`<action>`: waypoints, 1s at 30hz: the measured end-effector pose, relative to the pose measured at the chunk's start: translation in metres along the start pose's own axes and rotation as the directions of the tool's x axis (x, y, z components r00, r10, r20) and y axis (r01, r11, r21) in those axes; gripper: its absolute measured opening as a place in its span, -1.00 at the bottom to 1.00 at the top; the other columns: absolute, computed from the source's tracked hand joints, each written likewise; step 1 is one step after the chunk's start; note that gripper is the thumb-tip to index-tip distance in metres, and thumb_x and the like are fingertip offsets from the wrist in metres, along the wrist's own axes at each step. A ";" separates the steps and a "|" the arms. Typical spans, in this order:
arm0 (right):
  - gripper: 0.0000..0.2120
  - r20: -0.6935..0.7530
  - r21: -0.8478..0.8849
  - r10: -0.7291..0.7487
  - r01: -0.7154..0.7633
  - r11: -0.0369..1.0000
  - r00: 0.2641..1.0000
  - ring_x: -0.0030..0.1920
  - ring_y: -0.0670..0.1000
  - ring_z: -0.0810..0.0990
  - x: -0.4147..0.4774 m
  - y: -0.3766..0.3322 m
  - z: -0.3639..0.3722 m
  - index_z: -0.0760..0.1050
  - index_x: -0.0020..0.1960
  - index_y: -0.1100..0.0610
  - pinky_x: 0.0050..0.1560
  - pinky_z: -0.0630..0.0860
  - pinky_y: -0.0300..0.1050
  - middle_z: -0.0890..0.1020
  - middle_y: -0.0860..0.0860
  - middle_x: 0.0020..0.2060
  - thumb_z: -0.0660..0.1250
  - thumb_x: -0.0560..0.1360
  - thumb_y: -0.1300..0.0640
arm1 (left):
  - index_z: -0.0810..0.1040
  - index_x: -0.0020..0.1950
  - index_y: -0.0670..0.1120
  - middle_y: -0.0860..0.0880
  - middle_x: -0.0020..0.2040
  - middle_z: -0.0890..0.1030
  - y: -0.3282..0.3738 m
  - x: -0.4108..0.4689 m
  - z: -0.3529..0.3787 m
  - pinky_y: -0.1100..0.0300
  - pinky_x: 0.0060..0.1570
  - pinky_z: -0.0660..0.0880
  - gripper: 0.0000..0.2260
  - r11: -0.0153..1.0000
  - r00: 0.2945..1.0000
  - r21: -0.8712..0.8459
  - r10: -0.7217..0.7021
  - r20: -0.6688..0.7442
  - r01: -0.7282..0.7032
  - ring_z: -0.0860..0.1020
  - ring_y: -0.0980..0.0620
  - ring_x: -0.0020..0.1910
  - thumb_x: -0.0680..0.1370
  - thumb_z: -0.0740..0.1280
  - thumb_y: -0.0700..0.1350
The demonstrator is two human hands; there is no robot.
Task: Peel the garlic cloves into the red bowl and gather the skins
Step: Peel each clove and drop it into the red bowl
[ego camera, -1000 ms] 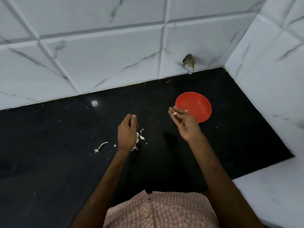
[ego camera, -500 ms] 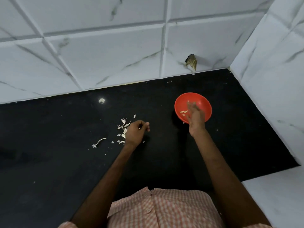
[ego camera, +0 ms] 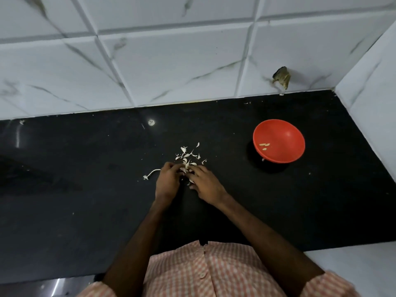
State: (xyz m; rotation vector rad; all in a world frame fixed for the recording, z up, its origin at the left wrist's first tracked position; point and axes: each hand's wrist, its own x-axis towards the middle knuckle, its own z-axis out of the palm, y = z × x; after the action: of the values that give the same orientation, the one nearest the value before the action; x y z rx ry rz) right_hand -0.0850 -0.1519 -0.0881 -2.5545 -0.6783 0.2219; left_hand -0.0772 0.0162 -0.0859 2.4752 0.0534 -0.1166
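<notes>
A thin, pale, curved garlic stalk fragment [ego camera: 151,173] lay on the black polished stone countertop [ego camera: 85,211], just to the outer side of the left hand [ego camera: 166,183] and apart from it. The left hand rested low on the counter, knuckles up and fingers bent, with their tips in the near edge of the heap of white papery garlic skins [ego camera: 188,157]. Whether those fingers pinched any skin could not be determined. The heap spread away from both hands' fingertips toward the wall, with a few scraps between the two hands. The right hand [ego camera: 206,185] lay just beside the left, nearly touching it. Its fingers were extended and slightly spread, resting on the nearest skins and closed on nothing. The round red plastic bowl [ego camera: 287,133] stood well beyond the right hand, out to its far right, and neither hand touched it. Three small peeled yellowish garlic cloves [ego camera: 264,145] lay inside the bowl, on the side nearer the hands. Further beyond the bowl, a dark broken hole [ego camera: 282,77] showed in the white marble-patterned wall tile [ego camera: 171,67].
</notes>
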 end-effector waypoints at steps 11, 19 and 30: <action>-0.70 -0.262 0.167 0.219 -0.179 0.969 0.940 0.18 0.10 0.52 0.008 -0.001 -0.007 0.59 0.22 0.18 0.22 0.49 0.04 0.61 0.05 0.15 0.45 0.52 0.11 | 0.55 -0.05 -0.03 0.06 -0.09 0.65 0.000 0.007 -0.009 0.16 -0.06 0.53 -0.86 0.973 0.998 -0.224 -0.057 0.003 0.057 0.62 0.12 -0.10 0.51 0.46 -0.21; -0.91 -0.201 0.613 0.455 -0.251 0.749 0.868 -0.29 -0.11 0.65 0.025 -0.033 -0.022 0.67 -0.09 0.15 -0.17 0.55 -0.19 0.70 -0.01 -0.30 0.43 0.55 0.14 | 0.66 -0.01 -0.13 0.03 -0.13 0.70 0.017 -0.004 -0.034 0.43 -0.14 0.50 -0.87 0.833 0.999 -0.552 -0.045 -0.010 0.032 0.64 0.28 -0.18 0.51 0.44 -0.33; -0.90 -0.105 0.929 0.530 -0.107 0.354 0.841 -0.23 -0.19 0.62 0.026 -0.051 -0.047 0.63 -0.09 0.10 -0.20 0.50 -0.33 0.69 -0.05 -0.22 0.44 0.53 0.29 | 0.66 0.00 -0.11 0.00 -0.25 0.68 0.035 -0.011 -0.061 0.24 -0.44 0.46 -0.94 0.683 0.997 -0.727 -0.075 0.027 0.072 0.56 0.10 -0.38 0.55 0.43 -0.21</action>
State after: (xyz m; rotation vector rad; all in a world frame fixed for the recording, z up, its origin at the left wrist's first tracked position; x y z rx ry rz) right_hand -0.0716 -0.1200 -0.0233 -1.5068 0.1760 0.1313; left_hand -0.0819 0.0263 -0.0161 1.6594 0.1686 -0.0982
